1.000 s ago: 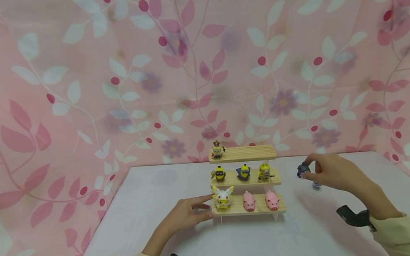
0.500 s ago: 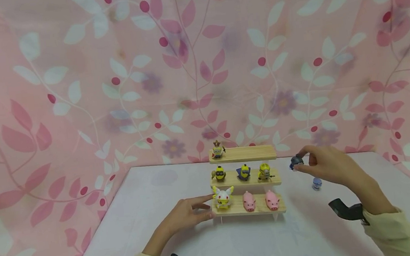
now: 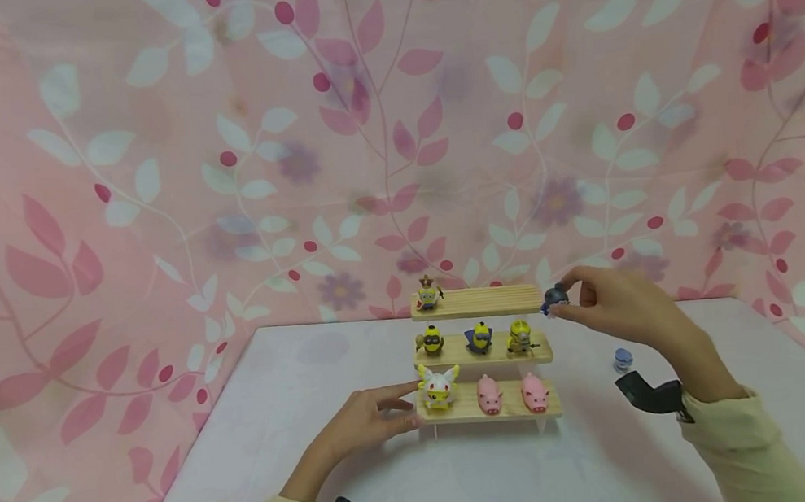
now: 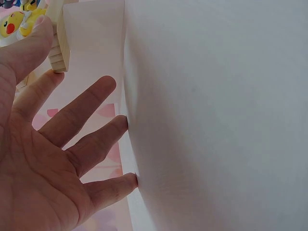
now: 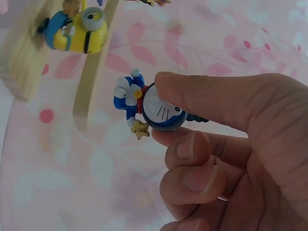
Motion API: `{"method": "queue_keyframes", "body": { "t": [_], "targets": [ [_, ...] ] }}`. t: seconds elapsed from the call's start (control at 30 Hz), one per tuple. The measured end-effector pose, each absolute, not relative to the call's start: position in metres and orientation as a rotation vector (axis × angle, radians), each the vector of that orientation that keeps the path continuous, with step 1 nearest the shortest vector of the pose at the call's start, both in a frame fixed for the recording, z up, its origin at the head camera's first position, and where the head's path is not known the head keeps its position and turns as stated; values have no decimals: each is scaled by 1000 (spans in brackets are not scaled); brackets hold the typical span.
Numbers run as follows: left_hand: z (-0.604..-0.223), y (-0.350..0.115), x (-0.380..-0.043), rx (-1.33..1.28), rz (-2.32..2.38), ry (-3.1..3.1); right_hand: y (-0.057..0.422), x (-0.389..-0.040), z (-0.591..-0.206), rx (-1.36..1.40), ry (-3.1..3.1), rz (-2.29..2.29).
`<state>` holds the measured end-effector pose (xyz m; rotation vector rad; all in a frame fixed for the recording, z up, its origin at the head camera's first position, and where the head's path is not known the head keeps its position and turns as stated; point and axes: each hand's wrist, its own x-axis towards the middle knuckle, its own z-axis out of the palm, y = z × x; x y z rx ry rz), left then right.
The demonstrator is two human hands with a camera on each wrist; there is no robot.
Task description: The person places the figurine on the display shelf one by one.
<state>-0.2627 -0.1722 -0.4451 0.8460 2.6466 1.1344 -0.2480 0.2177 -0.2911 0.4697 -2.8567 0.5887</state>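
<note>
My right hand (image 3: 617, 302) pinches a blue-and-white Doraemon figurine (image 5: 163, 108) by its head between thumb and forefinger; its legs point toward the shelf. In the head view the figurine is beside the right end of the top tier (image 3: 489, 301). My left hand (image 3: 365, 423) holds the left end of the bottom tier (image 3: 464, 418) of a three-tier wooden display shelf with thumb and forefinger. Its other fingers are spread, as the left wrist view shows. A white and yellow Pikachu figurine (image 3: 437, 388) stands close to those fingertips.
On the bottom tier are two pink pigs (image 3: 489, 396). Three minion figurines (image 3: 480, 338) stand along the middle tier, and a minion in a brown hat (image 3: 427, 293) at the top left. A small blue figurine (image 3: 623, 359) is on the white tabletop (image 3: 501, 486) at right. Behind hangs floral cloth (image 3: 389, 121).
My right hand has carried the Doraemon figurine left and up, to the top tier's right end. The small blue figurine on the table came out from behind the hand. My left hand stays put.
</note>
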Motion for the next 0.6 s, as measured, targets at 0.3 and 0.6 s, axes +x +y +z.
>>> {"method": "queue_keyframes", "body": {
  "t": [0.3, 0.6],
  "targets": [
    [-444, -172, -263, 850, 1127, 2653, 202, -260, -282, 516, -2853, 605],
    [-446, -172, -264, 841, 1130, 2658, 188, -273, -280, 557, -2840, 666]
  ]
}}
